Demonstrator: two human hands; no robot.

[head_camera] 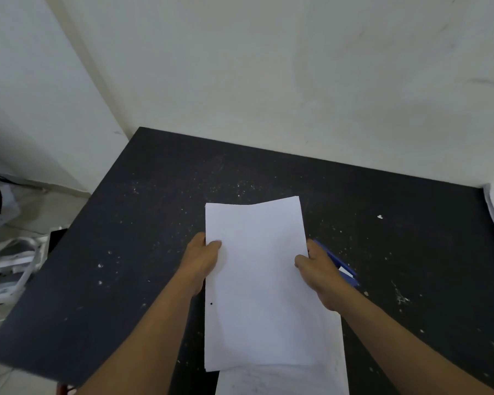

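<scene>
Plain off-white walls [297,67] meet in a corner behind a black table [126,252] that's speckled all over with white crumbs. Both hands hold a blank sheet of paper [257,280] over the near middle of the table. The left hand [200,260] pinches its left edge and the right hand [320,275] its right edge, thumbs on top. A second sheet [283,380] lies under its near end. White clutter [9,266] sits on the floor to the left. A blue object [334,259] is mostly hidden behind the right hand, can't tell what it is. There's a tiny paper scrap [380,216] far right.
</scene>
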